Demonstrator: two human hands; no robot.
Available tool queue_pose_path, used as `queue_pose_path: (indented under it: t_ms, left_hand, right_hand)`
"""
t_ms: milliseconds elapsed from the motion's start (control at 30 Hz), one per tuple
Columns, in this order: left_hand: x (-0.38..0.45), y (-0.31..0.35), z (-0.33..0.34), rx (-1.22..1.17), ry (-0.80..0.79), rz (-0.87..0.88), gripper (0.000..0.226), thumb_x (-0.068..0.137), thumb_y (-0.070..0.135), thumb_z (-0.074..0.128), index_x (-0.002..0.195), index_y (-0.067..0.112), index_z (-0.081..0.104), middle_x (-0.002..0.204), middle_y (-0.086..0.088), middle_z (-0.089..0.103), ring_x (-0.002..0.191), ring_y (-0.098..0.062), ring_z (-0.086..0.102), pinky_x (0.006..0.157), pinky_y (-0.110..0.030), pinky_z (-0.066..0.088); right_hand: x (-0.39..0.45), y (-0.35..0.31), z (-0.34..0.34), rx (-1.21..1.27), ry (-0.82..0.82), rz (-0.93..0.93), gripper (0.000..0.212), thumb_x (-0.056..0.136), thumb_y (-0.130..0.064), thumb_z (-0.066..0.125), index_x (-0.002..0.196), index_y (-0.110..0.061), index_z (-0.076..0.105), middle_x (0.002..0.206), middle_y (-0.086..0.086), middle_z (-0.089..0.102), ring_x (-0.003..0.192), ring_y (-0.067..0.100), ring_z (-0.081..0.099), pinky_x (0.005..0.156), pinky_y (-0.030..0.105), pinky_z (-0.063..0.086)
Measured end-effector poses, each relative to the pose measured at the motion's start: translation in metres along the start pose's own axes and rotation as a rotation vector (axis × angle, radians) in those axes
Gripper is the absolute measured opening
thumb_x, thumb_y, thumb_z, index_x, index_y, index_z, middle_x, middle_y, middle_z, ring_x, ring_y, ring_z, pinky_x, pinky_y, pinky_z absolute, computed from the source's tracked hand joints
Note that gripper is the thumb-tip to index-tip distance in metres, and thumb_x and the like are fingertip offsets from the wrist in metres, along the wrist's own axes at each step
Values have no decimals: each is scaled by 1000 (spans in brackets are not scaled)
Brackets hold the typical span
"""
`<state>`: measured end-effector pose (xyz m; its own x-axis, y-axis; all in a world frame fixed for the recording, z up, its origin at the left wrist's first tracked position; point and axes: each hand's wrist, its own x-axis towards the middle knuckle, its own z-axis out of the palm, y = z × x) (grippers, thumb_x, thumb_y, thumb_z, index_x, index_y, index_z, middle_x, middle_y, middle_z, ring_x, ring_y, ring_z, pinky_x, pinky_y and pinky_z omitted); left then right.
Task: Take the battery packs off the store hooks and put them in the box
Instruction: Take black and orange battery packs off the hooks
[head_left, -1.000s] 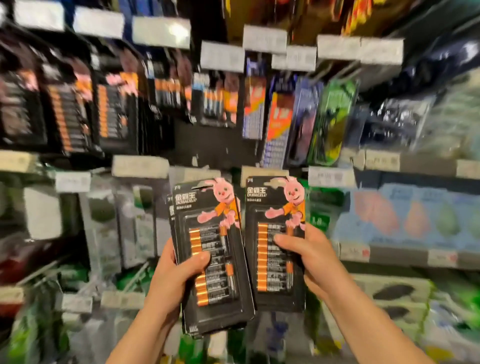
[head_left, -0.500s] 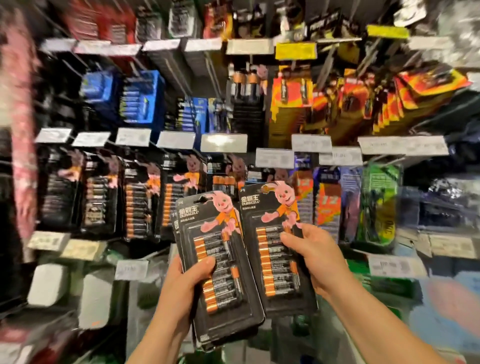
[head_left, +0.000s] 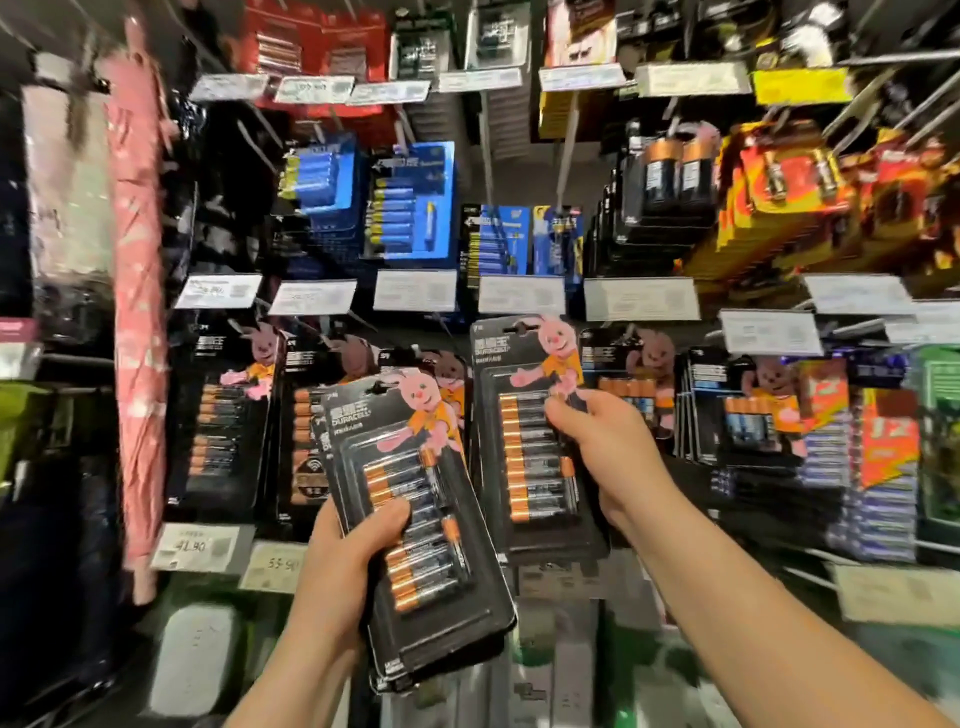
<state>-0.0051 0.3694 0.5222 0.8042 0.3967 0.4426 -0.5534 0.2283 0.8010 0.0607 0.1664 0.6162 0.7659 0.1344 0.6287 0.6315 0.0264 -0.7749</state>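
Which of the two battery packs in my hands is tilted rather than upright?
The battery pack in the left hand, the Duracell pack, leans to the left. The pack in the right hand stands nearly upright against the hanging packs.

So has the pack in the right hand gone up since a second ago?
Yes. The right hand has lifted its battery pack from below the black hanging packs up level with that row.

- The left hand (head_left: 343, 566) holds a stack of packs (head_left: 415, 525), tilted, in front of the hooks (head_left: 452, 332).
- Right of this stack, the right hand (head_left: 597, 447) holds one pack (head_left: 530, 441), upright, just beside it.
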Motion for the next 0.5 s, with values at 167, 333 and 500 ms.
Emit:
queue_pose_path:
  t_ms: [167, 333, 500]
  left_hand:
    - [17, 9, -12, -31, -7, -4, 31, 80, 10, 72, 106, 23, 61, 87, -4, 77, 75, -23, 74, 70, -41, 55]
    - [23, 10, -19, -102, -40, -22, 44, 64, 19, 70, 107, 19, 62, 87, -6, 76, 72, -24, 73, 70, -41, 56]
    - [29, 6, -21, -113, -79, -41, 56, 63, 20, 70, 118, 12, 61, 93, -9, 76, 75, -25, 74, 72, -41, 56]
  right_hand:
    - [11, 3, 26, -6, 60, 43, 13, 92, -22, 62, 93, -10, 68, 80, -5, 74, 73, 5, 70, 63, 19, 54]
    - [14, 13, 37, -23, 162, 49, 46, 81, -43, 64, 111, -8, 66, 110, 7, 70, 102, 26, 66, 93, 50, 52]
    - [15, 14, 40, -13, 229, 59, 33, 87, -32, 62, 108, -8, 65, 107, 8, 71, 98, 27, 67, 88, 49, 54]
